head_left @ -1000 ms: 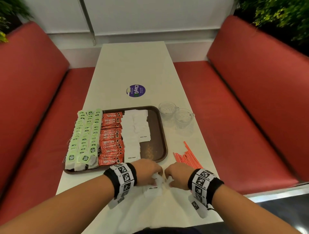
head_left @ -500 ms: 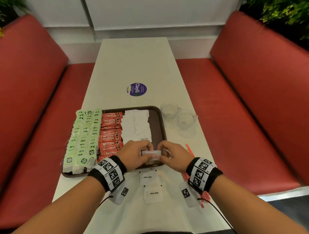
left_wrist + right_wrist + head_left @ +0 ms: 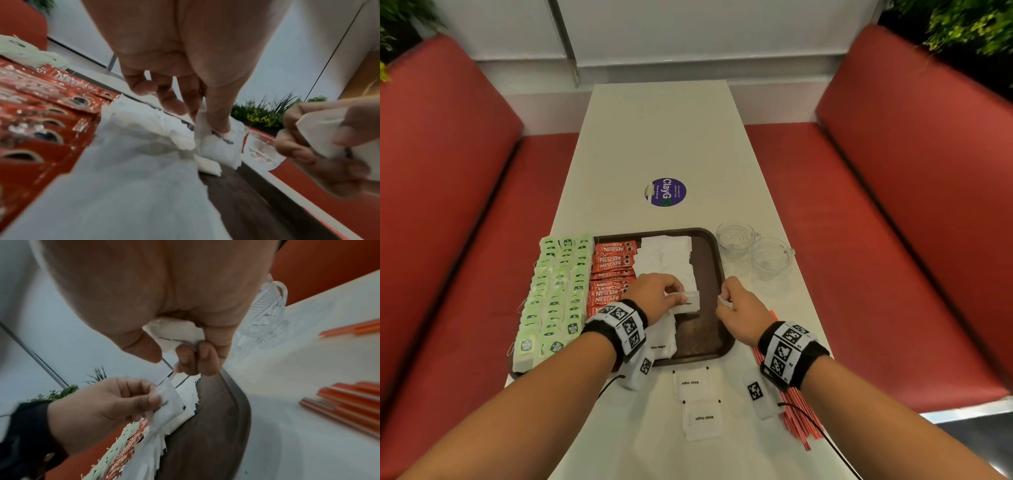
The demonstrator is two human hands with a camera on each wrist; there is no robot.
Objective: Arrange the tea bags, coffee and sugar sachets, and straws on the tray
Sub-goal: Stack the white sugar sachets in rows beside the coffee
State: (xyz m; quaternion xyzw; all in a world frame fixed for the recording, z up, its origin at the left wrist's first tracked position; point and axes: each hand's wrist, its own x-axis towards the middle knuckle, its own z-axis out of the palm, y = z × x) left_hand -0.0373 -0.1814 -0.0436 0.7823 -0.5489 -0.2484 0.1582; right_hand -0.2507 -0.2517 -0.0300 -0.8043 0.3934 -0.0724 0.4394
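Observation:
A brown tray (image 3: 714, 260) holds rows of green tea bags (image 3: 558, 284), red coffee sachets (image 3: 613, 263) and white sugar sachets (image 3: 666, 255). My left hand (image 3: 654, 298) pinches one white sugar sachet (image 3: 688, 303) over the tray's sugar column; the same sachet (image 3: 220, 146) shows under my thumb in the left wrist view. My right hand (image 3: 736, 305) hovers over the tray's right rim with another white sachet (image 3: 176, 332) curled in its fingers. Two more sugar sachets (image 3: 697, 399) lie on the table in front of the tray. Red straws (image 3: 796, 421) lie under my right wrist.
Two clear glass cups (image 3: 753, 250) stand just right of the tray. A round purple sticker (image 3: 665, 192) is on the white table (image 3: 654, 137) beyond it. Red bench seats (image 3: 893, 222) flank the table on both sides.
Both hands rose from the loose sachets at the table's near edge and moved forward over the tray, each carrying a sugar sachet. They have now drawn apart.

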